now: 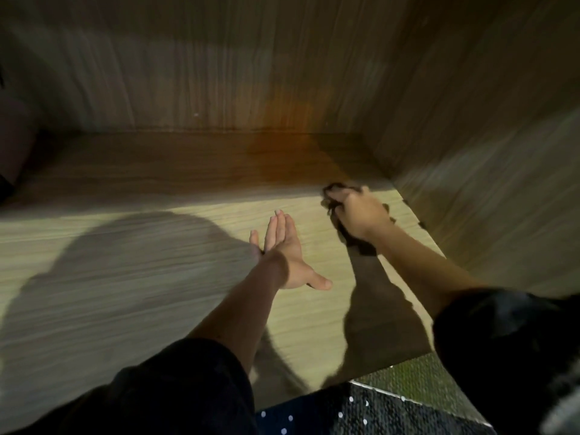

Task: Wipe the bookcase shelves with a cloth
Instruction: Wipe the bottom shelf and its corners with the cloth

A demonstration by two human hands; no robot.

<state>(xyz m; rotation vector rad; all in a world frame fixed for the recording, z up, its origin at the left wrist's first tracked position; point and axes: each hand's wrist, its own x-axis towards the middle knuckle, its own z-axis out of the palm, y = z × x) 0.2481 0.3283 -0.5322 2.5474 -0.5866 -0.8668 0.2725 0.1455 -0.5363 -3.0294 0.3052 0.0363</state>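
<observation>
**One cloth, bunched at the shelf's right rear corner**

Item: cloth (353, 243). Dark, crumpled, no clear outline. Gripped in right hand (357, 211), fingers curled round the wad. Held down at the shelf (157, 262), near the right rear corner and just beside the side panel (470, 152). Dark folds showing ahead of the knuckles and again under the wrist.

Handling, as judged: soft, light, limp. Nothing stiff or breakable. Prone to unbunching and dragging a loose tail rather than slipping from the grip. Best taken as a wad in the palm, tail tucked in, broadest fold face down on the board.

Orientation: no fixed shape. Visible mass strung front to back along the line of the forearm. Long axis aimed at the back panel (188, 73), tail toward the shelf's front edge. Crosswise to the shelf's own left-to-right run.

Item: left hand (282, 249). Open and holding nothing, fingers straight and together, thumb spread wide. Placed over mid-shelf, left of the cloth and apart from it. Contact with the board: cannot tell, picture blurred.
</observation>
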